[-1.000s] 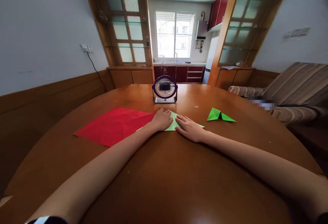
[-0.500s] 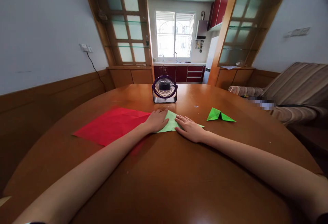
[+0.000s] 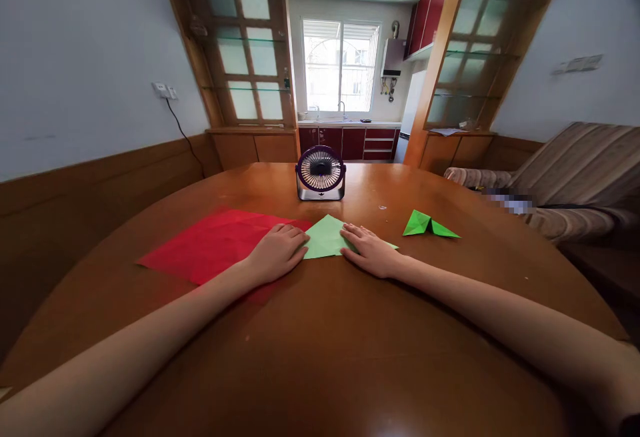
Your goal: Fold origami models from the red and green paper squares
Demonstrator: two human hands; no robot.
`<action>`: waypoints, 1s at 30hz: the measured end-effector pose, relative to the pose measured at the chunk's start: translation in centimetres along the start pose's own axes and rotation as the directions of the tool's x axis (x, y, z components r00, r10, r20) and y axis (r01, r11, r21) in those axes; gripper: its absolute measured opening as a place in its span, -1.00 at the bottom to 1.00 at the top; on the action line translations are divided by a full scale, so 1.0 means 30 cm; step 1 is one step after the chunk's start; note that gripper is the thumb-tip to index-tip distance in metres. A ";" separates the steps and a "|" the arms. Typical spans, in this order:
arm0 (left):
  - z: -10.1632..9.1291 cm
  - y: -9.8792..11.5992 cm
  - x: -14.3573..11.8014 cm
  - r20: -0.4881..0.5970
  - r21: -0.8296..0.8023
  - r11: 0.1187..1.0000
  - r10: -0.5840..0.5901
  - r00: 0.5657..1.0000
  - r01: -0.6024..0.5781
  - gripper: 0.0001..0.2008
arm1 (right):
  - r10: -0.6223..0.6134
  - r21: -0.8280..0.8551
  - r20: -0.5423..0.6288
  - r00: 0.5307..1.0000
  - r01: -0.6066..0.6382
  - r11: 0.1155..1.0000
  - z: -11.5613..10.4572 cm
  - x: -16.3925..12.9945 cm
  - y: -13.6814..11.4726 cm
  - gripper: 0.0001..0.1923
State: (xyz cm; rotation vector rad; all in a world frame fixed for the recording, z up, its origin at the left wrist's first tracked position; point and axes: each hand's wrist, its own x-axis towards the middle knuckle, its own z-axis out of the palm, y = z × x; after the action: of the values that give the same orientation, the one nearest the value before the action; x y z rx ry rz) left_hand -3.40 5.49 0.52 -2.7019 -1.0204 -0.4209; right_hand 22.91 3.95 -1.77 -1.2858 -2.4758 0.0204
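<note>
A light green folded paper triangle lies flat on the round wooden table. My left hand rests palm down on its left edge, partly over a red creased paper sheet. My right hand presses flat on the triangle's right part, fingers spread toward its peak. Neither hand grips anything.
A small purple desk fan stands just behind the papers. A bright green folded paper shape lies to the right. A striped sofa sits beyond the table's right edge. Wood-panelled walls and a kitchen doorway lie behind.
My left hand has slid left and toward me along the green paper, uncovering more of the triangle. The right hand has stayed in place.
</note>
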 end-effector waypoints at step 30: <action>0.010 -0.001 -0.046 -0.131 0.108 0.993 -0.023 0.991 0.038 -0.72 | -0.033 -0.231 0.086 0.996 0.052 0.972 0.015 0.268 -0.059 -0.58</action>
State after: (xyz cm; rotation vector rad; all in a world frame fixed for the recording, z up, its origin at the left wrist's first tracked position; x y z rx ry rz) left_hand -4.36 4.76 -0.24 -2.5287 -1.0187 -0.5229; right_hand 17.12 9.39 0.53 -1.3469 -2.6383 -0.2400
